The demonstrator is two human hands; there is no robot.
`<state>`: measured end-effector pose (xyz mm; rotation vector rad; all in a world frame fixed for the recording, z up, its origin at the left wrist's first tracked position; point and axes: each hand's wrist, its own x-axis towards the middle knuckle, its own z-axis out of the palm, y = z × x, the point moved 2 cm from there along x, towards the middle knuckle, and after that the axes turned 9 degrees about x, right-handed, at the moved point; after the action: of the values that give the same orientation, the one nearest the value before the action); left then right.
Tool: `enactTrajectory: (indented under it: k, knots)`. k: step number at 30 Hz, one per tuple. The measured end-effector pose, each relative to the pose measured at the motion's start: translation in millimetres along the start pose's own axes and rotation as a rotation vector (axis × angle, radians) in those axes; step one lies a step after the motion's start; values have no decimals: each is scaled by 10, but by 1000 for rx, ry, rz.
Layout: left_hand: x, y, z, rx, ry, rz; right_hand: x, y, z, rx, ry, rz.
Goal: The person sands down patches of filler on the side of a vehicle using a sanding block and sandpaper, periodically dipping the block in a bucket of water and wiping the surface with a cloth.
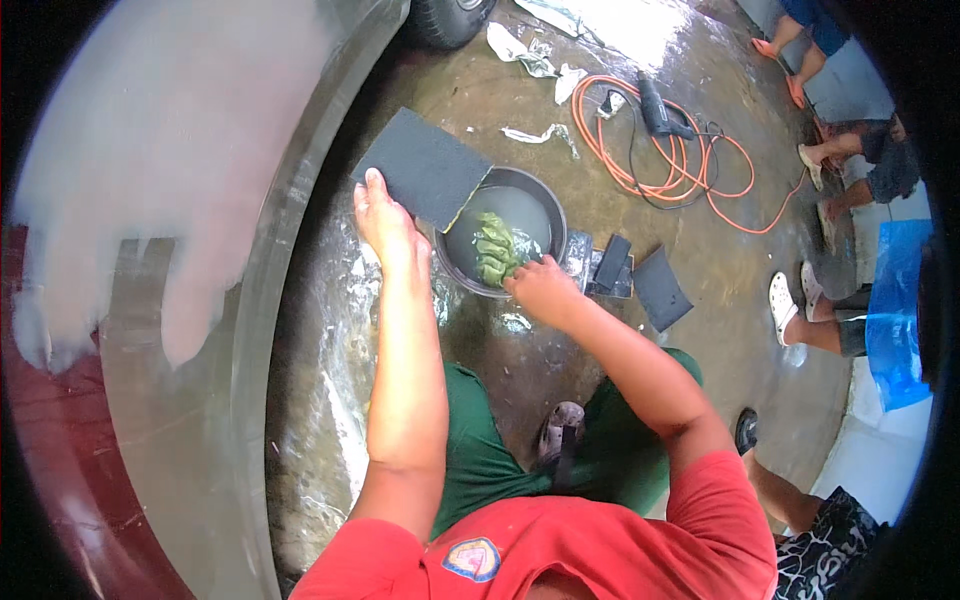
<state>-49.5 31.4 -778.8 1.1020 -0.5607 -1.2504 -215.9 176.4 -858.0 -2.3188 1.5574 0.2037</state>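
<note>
The left hand [385, 220] clasps a dark rectangular sheet [420, 168], thumb on top, while the right hand [545, 292] pinches one end of a crumpled green cloth [494, 248]. A grey and maroon car body [200, 80] fills the left side; a loosely coiled orange cord [577, 118] lies across the floor ahead. The round dark basin [553, 197] holds cloudy water [515, 205] and the cloth, its upper-left rim hidden behind the sheet. A black power tool [655, 108] rests at the coil; right of the basin lie a curved dark piece [660, 288] and a smaller black block [612, 260].
</note>
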Motion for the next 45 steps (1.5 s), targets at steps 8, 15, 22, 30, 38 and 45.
enactTrajectory:
  k: [8, 15, 22, 30, 38, 45]
  knots:
    - [-6, -225, 111, 103, -16, -17, -174, -63, 182, 340, -279, -28]
    - [-73, -300, 130, 69, -110, -70, 601, 607, 576, 432, 87, 540]
    - [-301, -121, 143, 66, -144, -86, 1169, 980, 1498, 691, -215, 779]
    - [-397, -32, 167, 64, -190, -98, 1050, 914, 1505, 746, -339, 711]
    - [-398, -48, 113, 89, -274, -82, 1049, 784, 1465, 749, -335, 685]
    - [-383, -86, 66, 159, -184, -98, 1051, 782, 1454, 754, -316, 698]
